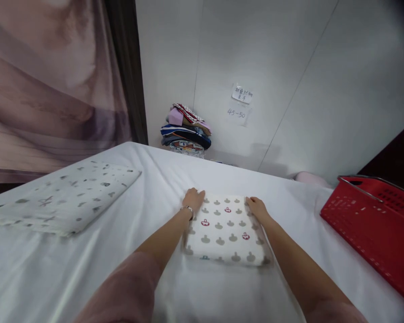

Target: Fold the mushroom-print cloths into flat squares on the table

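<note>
A folded white cloth [226,231] with grey mushroom-like prints and a few red ones lies flat on the white-covered table in front of me. My left hand [193,200], a bracelet at its wrist, is closed at the cloth's far left corner. At the far right corner, my right hand [257,209] has its fingers closed on the edge. The fingertips of both hands are partly hidden. Farther left lies a larger folded white cloth [70,197] with small dark and grey prints, apart from my hands.
A red plastic basket [366,229] with a metal handle stands on the right. Folded fabrics [186,130] are stacked beyond the table's far edge, by the wall. Handwritten paper notes [238,113] are stuck on the wall. A pinkish curtain [54,89] hangs at the left.
</note>
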A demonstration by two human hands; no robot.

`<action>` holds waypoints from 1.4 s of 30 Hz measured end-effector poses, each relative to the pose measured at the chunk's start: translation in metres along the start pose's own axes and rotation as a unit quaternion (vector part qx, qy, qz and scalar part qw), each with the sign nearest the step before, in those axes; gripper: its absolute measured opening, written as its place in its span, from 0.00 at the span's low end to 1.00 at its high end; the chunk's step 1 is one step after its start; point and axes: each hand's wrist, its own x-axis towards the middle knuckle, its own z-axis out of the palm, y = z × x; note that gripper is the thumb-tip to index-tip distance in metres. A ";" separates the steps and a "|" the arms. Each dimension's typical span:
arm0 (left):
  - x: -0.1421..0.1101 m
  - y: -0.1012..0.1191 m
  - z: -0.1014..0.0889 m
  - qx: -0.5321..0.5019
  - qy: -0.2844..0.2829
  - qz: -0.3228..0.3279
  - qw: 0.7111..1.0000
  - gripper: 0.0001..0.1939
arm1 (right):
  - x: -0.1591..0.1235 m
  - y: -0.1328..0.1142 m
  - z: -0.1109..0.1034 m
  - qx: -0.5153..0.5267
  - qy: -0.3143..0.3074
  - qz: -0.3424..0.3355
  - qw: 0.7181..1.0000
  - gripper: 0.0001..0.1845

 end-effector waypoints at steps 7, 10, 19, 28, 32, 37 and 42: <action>0.007 -0.001 0.005 0.012 0.011 0.027 0.999 0.26 | 0.019 0.004 0.018 -0.025 0.006 0.027 0.999 0.15; 0.007 -0.002 0.009 0.015 0.020 0.013 1.000 0.25 | 0.016 0.006 0.023 -0.041 0.032 0.036 0.998 0.15; 0.003 -0.001 0.012 0.013 0.045 -0.020 0.999 0.23 | 0.006 0.006 0.024 -0.047 0.071 0.053 0.995 0.18; 0.004 0.003 0.000 0.043 0.005 -0.007 0.999 0.22 | 0.007 0.004 0.019 -0.073 0.034 0.047 0.996 0.18; 0.006 0.006 -0.008 0.062 -0.022 -0.003 0.998 0.21 | 0.007 -0.002 0.011 -0.095 0.009 0.030 0.995 0.17; 0.002 0.008 -0.008 0.077 -0.015 0.003 0.997 0.21 | -0.003 -0.028 0.005 -0.129 0.028 -0.048 0.990 0.22; 0.003 0.005 -0.005 0.095 -0.016 0.007 0.995 0.21 | -0.020 -0.037 0.020 -0.154 -0.076 -0.195 0.966 0.27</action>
